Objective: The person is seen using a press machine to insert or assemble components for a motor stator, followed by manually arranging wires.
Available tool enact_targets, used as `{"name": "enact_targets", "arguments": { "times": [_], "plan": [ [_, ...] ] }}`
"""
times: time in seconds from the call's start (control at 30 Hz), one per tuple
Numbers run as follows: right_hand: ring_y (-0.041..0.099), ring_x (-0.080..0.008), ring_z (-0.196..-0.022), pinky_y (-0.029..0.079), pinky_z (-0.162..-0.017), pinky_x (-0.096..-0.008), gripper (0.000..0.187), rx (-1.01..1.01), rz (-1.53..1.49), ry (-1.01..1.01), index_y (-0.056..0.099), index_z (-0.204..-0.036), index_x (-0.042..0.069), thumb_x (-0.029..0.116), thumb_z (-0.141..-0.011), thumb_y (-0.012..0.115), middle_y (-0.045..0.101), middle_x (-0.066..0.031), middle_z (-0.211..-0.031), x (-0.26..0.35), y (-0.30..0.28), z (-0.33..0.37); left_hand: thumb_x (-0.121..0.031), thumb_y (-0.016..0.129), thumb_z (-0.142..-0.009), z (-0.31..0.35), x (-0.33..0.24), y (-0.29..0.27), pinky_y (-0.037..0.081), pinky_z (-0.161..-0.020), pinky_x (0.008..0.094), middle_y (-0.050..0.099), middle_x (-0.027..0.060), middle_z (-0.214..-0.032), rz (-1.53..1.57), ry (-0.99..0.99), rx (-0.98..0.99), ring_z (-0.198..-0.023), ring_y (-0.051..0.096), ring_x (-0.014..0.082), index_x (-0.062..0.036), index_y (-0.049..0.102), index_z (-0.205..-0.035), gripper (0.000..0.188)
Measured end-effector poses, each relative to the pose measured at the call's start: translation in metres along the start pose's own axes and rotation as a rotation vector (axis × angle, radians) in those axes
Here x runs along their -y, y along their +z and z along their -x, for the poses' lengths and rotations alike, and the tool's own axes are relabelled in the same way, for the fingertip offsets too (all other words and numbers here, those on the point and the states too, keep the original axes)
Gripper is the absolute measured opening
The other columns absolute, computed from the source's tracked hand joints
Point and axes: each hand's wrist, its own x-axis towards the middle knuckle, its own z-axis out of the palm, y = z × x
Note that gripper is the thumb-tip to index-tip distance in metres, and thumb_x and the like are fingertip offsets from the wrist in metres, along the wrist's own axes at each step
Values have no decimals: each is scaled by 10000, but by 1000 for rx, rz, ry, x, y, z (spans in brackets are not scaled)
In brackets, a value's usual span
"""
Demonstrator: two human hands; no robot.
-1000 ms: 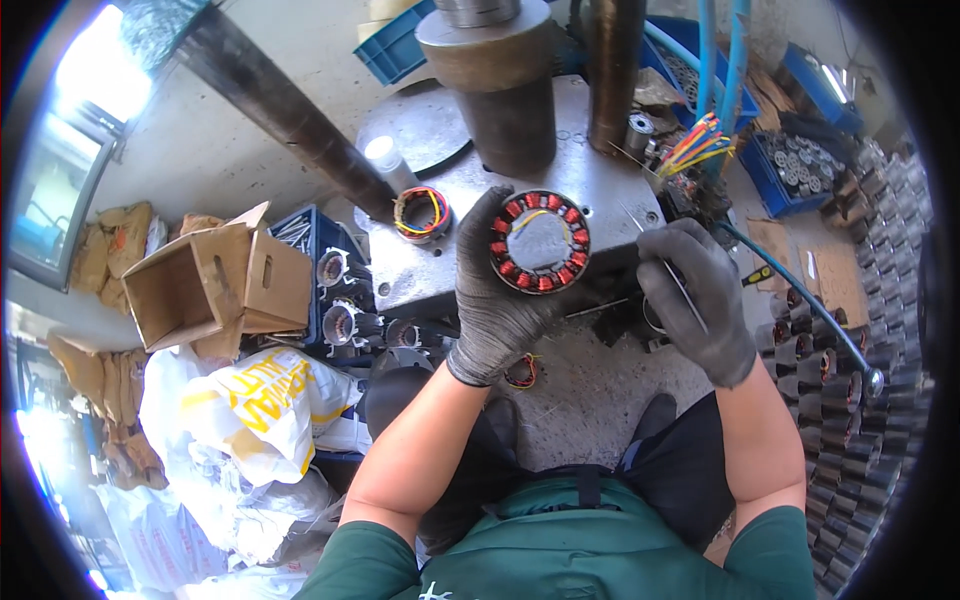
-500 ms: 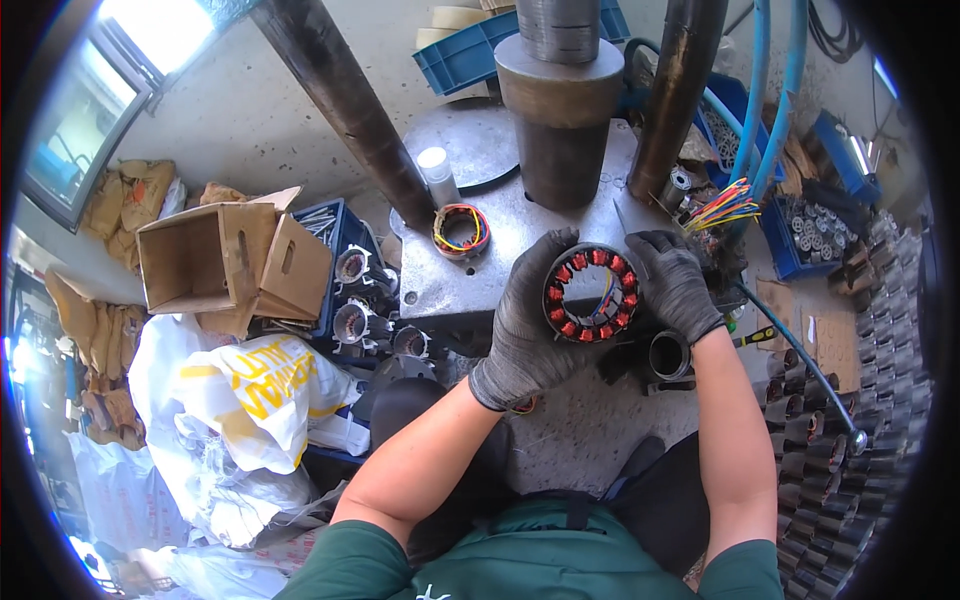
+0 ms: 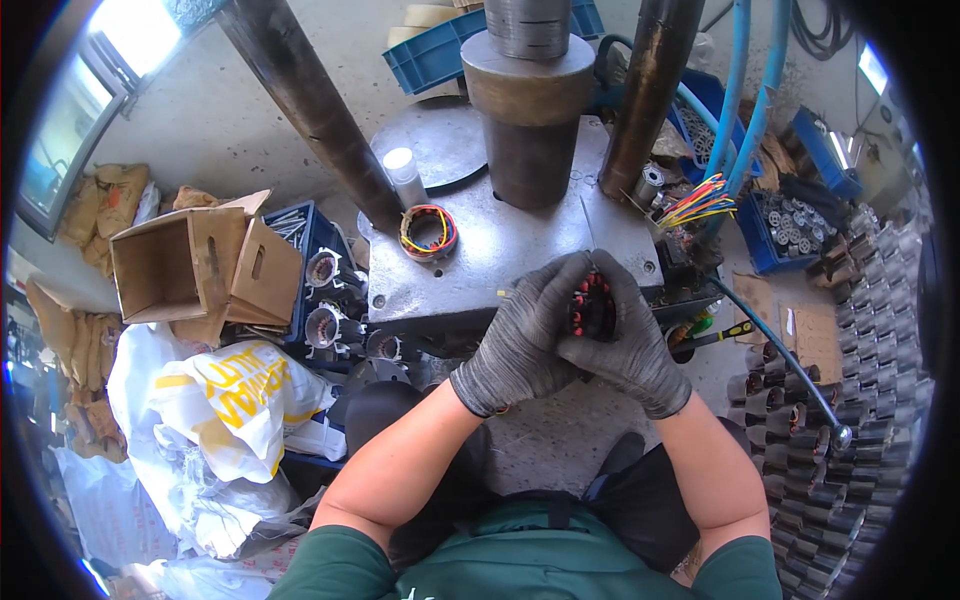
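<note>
Both hands wear grey knit gloves and meet in front of the press's metal plate. My left hand [image 3: 525, 335] wraps one side of a ring-shaped motor stator [image 3: 590, 308] with red windings. My right hand [image 3: 632, 345] closes round its other side, thumb across the near edge. The stator is tilted, and the gloves cover most of it. A thin dark line [image 3: 588, 222] runs up from the fingertips over the plate; I cannot tell whether it is a tool. Another stator ring with red, yellow and blue wires [image 3: 428, 233] lies on the metal plate [image 3: 490, 270], left of my hands.
A thick press ram [image 3: 525, 120] stands between two dark columns. A white cylinder [image 3: 404, 177] is behind the wired ring. At left are cardboard boxes [image 3: 180, 265], metal housings [image 3: 328, 327] and white bags [image 3: 180, 430]. Stacked metal rings [image 3: 800, 470] and a blue bin [image 3: 790, 235] are at right.
The stator has turned from facing me to tilted, and both hands have closed further round it. My right hand has come in and lower. The whole view has shifted slightly.
</note>
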Motion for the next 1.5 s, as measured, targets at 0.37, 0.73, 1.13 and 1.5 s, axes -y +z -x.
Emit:
{"name": "enact_targets", "arguments": {
  "times": [0.37,0.73,1.13,1.5],
  "plan": [
    [682,-242,-1105,585,-958,-464,639,-214,-1137,418,584,-1390,83,586,-999,640,675,-89,-1277,-1,-25,6,-123,816,-962,8,-12,2,610,-923,341,606,148,-1305,-66,-218,-366,-1130,684,218,-3,596,-1417,519],
    [595,-340,-1414,434,-1251,-502,692,-63,-1124,264,511,-1555,56,188,-894,669,610,-208,-1506,-4,-25,21,-303,754,-1056,4,-17,24,610,-811,287,734,57,-1108,929,-819,-220,-944,722,134,-31,662,-1308,381],
    [657,-298,-1277,540,-1118,-498,627,-194,-1057,286,510,-1520,92,341,-983,717,654,-138,-1392,-3,-19,16,-360,814,-1009,16,-29,32,543,-703,257,706,25,-941,866,-815,-185,-766,645,87,-57,646,-1125,366],
    [674,-278,-1238,562,-1085,-454,672,-169,-917,327,473,-1553,115,368,-985,728,662,-131,-1357,-3,-10,24,-182,784,-971,15,-25,36,591,-831,428,728,132,-1061,148,-261,-186,-923,717,349,-50,721,-1201,272]
  ]
}}
